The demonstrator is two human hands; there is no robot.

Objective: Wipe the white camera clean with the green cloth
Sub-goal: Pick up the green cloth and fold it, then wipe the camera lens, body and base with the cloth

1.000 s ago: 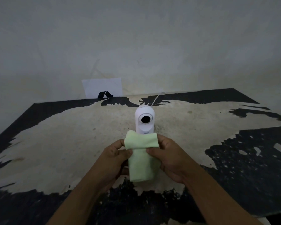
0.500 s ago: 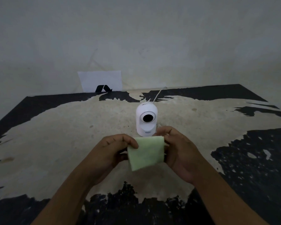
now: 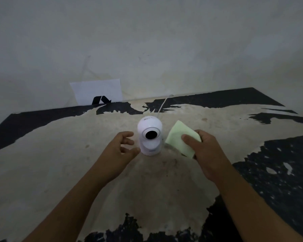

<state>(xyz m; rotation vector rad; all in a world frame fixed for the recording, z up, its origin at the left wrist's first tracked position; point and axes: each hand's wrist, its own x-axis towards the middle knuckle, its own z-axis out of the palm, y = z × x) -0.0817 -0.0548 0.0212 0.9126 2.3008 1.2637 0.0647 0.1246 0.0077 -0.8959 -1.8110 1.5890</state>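
The white camera (image 3: 150, 136) stands upright in the middle of the worn table (image 3: 59, 154), its dark round lens facing me. My right hand (image 3: 203, 151) grips the folded green cloth (image 3: 177, 137) just right of the camera, a small gap between cloth and camera body. My left hand (image 3: 120, 148) hovers at the camera's left side with fingers spread and curved, holding nothing; its thumb tip nears the camera's base, and I cannot tell whether it touches.
A thin white cable (image 3: 162, 106) runs from behind the camera to the table's back edge. A white paper sheet (image 3: 96, 90) with a black mark leans against the wall at the back left. The tabletop is patchy black and beige.
My left hand let go of the cloth and moved to the camera's left side. My right hand carried the cloth to the camera's right. Both hands shifted forward.
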